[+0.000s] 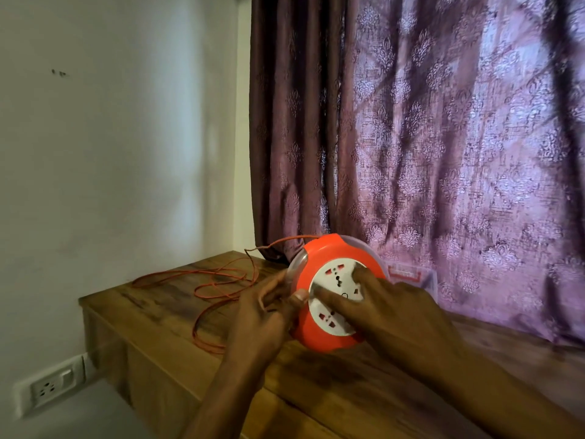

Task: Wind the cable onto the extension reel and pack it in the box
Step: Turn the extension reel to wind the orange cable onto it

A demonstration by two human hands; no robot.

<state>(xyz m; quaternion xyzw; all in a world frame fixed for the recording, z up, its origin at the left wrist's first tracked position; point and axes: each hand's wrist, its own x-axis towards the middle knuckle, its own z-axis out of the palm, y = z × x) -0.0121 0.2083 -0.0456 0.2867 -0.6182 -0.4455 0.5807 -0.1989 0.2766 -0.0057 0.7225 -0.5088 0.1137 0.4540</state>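
Observation:
The round orange extension reel point(319, 264) stands tilted on its edge on the wooden table point(152, 315), its white socket face toward me. My left hand point(269, 308) grips the reel's left rim, thumb on the front. My right hand point(389, 305) lies on the white face with two fingers pressed into it. The thin orange cable point(218, 280) lies in loose loops on the table left of the reel, and one strand arcs up over the reel's top. The box point(414, 275) shows partly behind the reel, against the curtain.
A purple patterned curtain point(443, 137) hangs right behind the table. The white wall point(110, 137) is on the left, with a wall socket and switch point(50, 388) low down. The table's left edge drops off near the cable loops.

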